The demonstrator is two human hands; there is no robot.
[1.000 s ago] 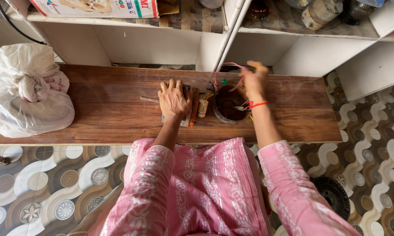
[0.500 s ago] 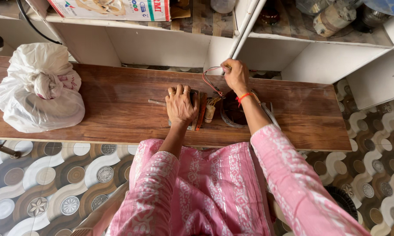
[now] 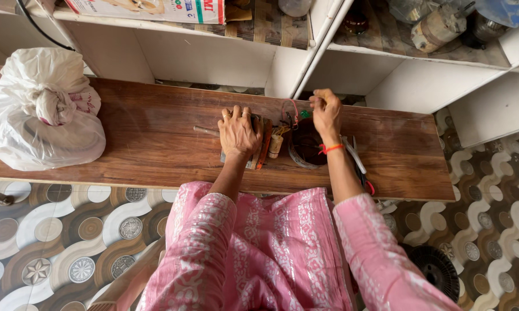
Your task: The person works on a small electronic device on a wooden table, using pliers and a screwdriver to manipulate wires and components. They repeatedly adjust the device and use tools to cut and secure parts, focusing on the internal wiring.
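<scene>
Near the middle of the long brown wooden board (image 3: 156,138), a round dark coil of wound copper-coloured wire (image 3: 307,147) lies flat, ringed by a pale band, with thin reddish wire strands looping up at its twelve o'clock edge. At the coil's nine o'clock, touching it or nearly so, sits a small wooden winding jig of upright brown slats (image 3: 261,144), from which a thin metal rod (image 3: 206,131) sticks out toward nine o'clock. At the board's nine o'clock end rests a knotted white plastic bag (image 3: 40,115). White open shelves (image 3: 225,57) stand at twelve o'clock, holding a printed carton and metal parts; patterned brown-and-cream tiles (image 3: 58,236) cover the floor at six o'clock. Slim hand tools (image 3: 357,164) lie at the coil's four o'clock.

Left hand (image 3: 238,133) lies palm down, fingers spread, pressing the jig. Right hand (image 3: 327,109), a red thread at its wrist, is raised over the coil's twelve o'clock edge, fingertips pinched on a wire strand.
</scene>
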